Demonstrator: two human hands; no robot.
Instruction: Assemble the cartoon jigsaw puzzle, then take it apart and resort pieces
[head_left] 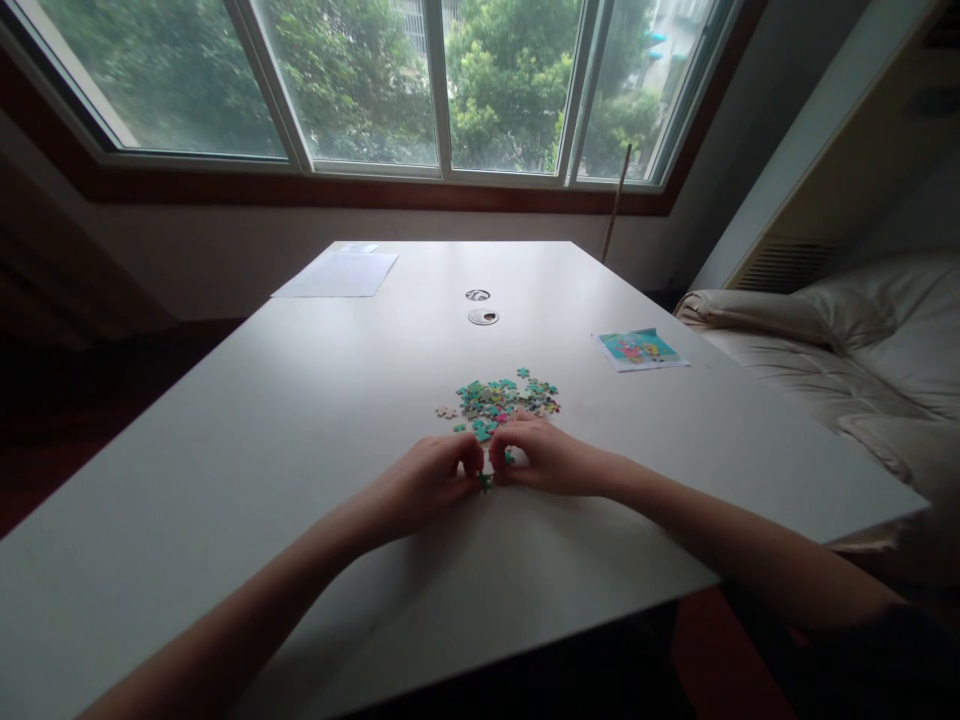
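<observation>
My left hand (pixel 435 482) and my right hand (pixel 553 457) meet low over the white table, just in front of a pile of jigsaw puzzle pieces (pixel 491 398). Thumb and fingers of each hand are pinched together at a small green puzzle piece (pixel 485 483) between them. Whether it is one piece or two joined is too small to tell. Another green piece (pixel 510 457) shows through the gap under my right fingers. The pile is mostly teal, with some pink and yellow. A pale piece (pixel 446 412) lies at its left edge.
A colourful picture sheet (pixel 640 349) lies to the right on the white table (pixel 225 450). White paper (pixel 337 274) rests at the far left. Two round metal fittings (pixel 484 317) sit mid-table. A sofa (pixel 847 330) stands at the right, and windows are beyond.
</observation>
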